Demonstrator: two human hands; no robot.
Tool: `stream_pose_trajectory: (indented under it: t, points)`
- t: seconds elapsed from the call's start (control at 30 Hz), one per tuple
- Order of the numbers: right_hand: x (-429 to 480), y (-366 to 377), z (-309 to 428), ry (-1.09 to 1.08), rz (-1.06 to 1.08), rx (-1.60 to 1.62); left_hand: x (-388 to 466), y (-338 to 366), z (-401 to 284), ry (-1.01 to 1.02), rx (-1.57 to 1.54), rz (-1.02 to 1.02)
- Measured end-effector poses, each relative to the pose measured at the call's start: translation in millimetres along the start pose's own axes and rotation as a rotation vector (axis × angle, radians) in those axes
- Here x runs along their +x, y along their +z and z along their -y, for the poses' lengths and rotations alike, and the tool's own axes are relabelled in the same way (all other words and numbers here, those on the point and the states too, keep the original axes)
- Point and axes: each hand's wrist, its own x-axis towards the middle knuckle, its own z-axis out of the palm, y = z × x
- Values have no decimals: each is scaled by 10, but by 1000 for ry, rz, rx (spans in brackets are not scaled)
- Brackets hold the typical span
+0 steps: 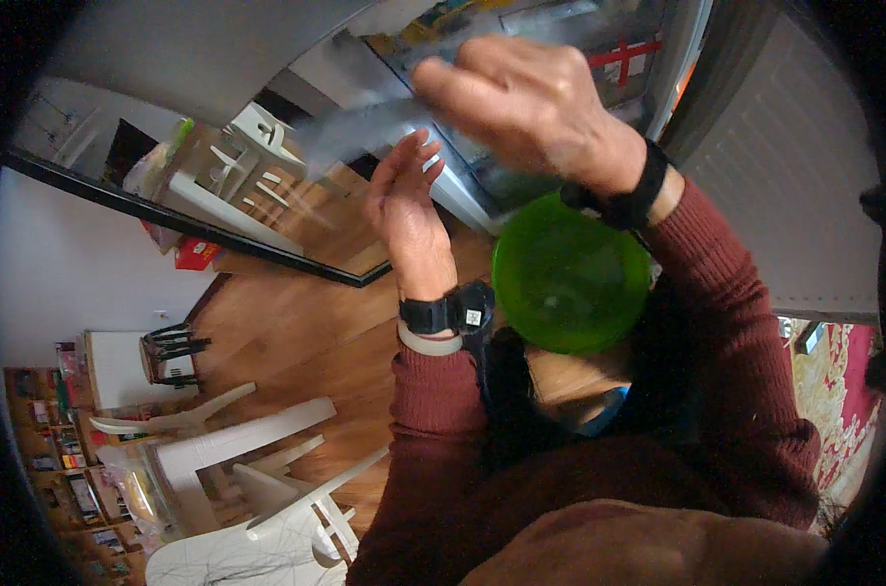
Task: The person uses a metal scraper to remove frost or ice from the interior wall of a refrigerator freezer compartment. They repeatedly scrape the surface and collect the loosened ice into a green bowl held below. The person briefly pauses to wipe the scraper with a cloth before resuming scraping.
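Observation:
My right hand (523,102) is raised at the upper middle, blurred, its fingers curled in. A blurred, translucent grey piece (362,128) runs left from its fingertips; what it is cannot be made out. My left hand (410,209) is lower and to the left, palm turned up and fingers bent apart, just beside that piece; no object shows in its palm. Beneath my right wrist, a round green plastic basin (571,282) stands low before me. Behind my right hand is the cold, misty-looking interior of an appliance (618,95), with red tape on one part.
At left, a black-framed glass or mirror panel (252,253) shows a white table and chairs. A white chair (260,542) and white table (245,439) stand lower left on the wood floor, near a bookshelf (62,454). A large grey panel (787,161) rises at right, above a patterned rug (845,395).

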Motion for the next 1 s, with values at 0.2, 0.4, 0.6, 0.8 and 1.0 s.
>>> stream_pose_trajectory:
  t: [0.2,0.4,0.6,0.8,1.0]
  points:
    - [-53,68,-70,200,257,-207,-26,-85,195,-68,53,17]
    - [-10,-17,43,-68,43,-24,-23,-46,319,-89,-89,36]
    - [40,-53,-16,105,196,-159,-43,-31,310,-123,47,49]
    - [-26,-74,-14,-7,81,-51,-58,-30,329,-132,22,29]
    - [-21,-58,-39,110,184,-136,-25,-109,323,-140,38,22]
